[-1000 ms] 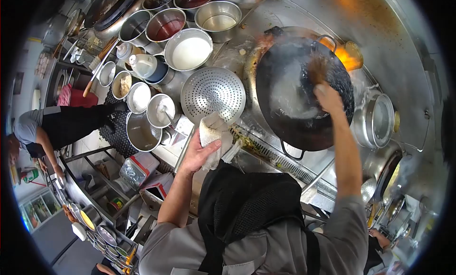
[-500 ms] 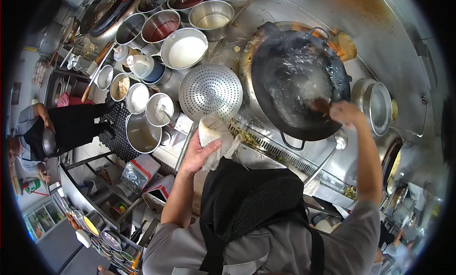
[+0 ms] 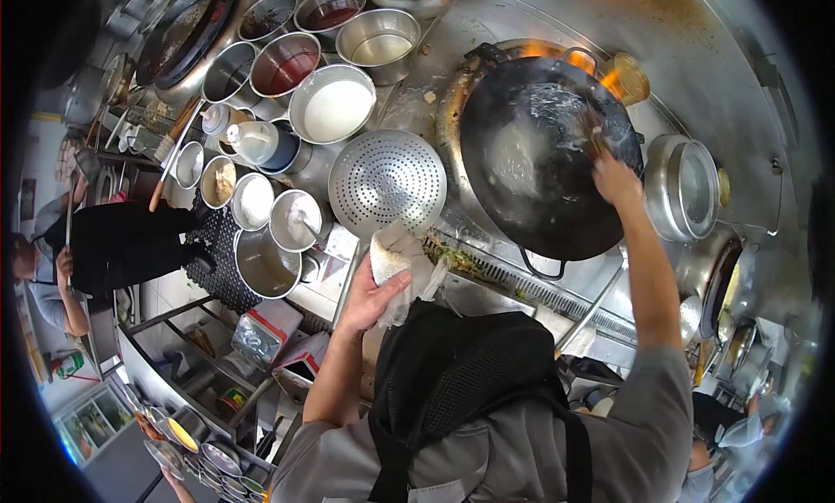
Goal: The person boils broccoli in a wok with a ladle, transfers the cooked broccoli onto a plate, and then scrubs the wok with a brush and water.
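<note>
In the black wok (image 3: 548,216) over the burner, a little bubbling liquid and steam show. My right hand (image 3: 617,181) is closed round a brownish wok brush (image 3: 597,138), blurred by motion, against the wok's right inner wall. My left hand (image 3: 376,294) grips a folded whitish cloth (image 3: 396,255) close to my body, thumb on top. Just beyond the cloth lies a perforated metal strainer (image 3: 387,181), its handle running down past my left hand. A ladle handle (image 3: 593,303) slants below the wok's front lip.
Flames (image 3: 613,75) rise behind the wok. Bowls of sauce and a white-filled bowl (image 3: 335,107) stand left, beside squeeze bottles (image 3: 252,142). A lidded pot (image 3: 691,186) is on the right. Food scraps (image 3: 457,258) lie along the drain grate. A co-worker (image 3: 122,242) stands far left.
My right hand has swept the brush from the wok's near right side up toward its far right wall. The liquid has shrunk and flames show more. My left hand keeps the cloth.
</note>
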`<act>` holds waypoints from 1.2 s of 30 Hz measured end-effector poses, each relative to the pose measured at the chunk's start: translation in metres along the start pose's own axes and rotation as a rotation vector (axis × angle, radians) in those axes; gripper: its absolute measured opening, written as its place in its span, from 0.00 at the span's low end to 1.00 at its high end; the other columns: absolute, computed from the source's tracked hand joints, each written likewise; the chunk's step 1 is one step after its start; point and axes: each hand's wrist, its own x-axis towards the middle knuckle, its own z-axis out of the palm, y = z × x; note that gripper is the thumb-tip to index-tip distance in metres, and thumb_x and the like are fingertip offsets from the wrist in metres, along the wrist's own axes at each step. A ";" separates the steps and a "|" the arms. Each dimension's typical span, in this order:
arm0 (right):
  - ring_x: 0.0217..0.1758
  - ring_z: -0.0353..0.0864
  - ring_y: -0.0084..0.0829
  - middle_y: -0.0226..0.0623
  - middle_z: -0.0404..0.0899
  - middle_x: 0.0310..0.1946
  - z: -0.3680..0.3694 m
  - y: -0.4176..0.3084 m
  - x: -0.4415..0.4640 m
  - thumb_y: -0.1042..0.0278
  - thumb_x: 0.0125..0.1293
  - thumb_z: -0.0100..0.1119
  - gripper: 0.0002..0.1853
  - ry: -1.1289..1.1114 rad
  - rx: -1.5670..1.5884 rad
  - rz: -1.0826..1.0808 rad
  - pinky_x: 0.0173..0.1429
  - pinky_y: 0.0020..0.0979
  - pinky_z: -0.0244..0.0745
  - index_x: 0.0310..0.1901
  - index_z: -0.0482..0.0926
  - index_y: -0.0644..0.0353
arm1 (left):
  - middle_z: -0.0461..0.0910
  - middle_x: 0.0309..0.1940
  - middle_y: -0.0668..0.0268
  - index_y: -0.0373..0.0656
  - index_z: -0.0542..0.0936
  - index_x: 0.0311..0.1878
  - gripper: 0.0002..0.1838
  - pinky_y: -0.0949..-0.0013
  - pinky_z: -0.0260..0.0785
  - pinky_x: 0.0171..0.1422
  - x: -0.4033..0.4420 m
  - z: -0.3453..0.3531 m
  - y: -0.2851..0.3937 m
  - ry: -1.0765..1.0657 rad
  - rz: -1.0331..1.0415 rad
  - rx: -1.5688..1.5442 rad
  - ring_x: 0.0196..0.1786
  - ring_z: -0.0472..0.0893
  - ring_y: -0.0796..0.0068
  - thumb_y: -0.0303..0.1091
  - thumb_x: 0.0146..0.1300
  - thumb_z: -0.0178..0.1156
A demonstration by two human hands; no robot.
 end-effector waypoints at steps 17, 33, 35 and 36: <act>0.29 0.82 0.27 0.32 0.85 0.44 -0.058 0.144 -0.148 0.45 0.65 0.65 0.33 -0.315 0.738 0.225 0.28 0.30 0.82 0.70 0.78 0.45 | 0.79 0.56 0.55 0.37 0.71 0.64 0.26 0.47 0.81 0.59 0.072 0.177 -0.079 -0.324 -0.624 -0.461 0.56 0.83 0.52 0.52 0.79 0.55; 0.50 0.85 0.64 0.71 0.82 0.48 0.244 0.159 -0.482 0.54 0.69 0.66 0.46 0.340 1.142 0.673 0.56 0.51 0.76 0.81 0.53 0.59 | 0.84 0.44 0.52 0.34 0.75 0.54 0.17 0.50 0.85 0.48 0.055 0.212 -0.100 -0.158 -0.202 -0.104 0.43 0.88 0.54 0.30 0.64 0.60; 0.49 0.86 0.60 0.70 0.83 0.47 0.221 0.160 -0.493 0.55 0.70 0.66 0.46 0.412 1.171 0.593 0.55 0.49 0.77 0.81 0.53 0.61 | 0.83 0.43 0.51 0.31 0.75 0.53 0.16 0.50 0.86 0.48 0.041 0.216 -0.103 -0.108 -0.194 -0.045 0.42 0.88 0.53 0.29 0.65 0.60; 0.48 0.87 0.56 0.68 0.83 0.46 0.203 0.159 -0.500 0.56 0.70 0.67 0.46 0.477 1.180 0.513 0.55 0.47 0.78 0.81 0.52 0.62 | 0.83 0.41 0.50 0.29 0.75 0.52 0.16 0.49 0.86 0.48 0.033 0.215 -0.106 -0.050 -0.195 -0.002 0.41 0.89 0.52 0.29 0.65 0.60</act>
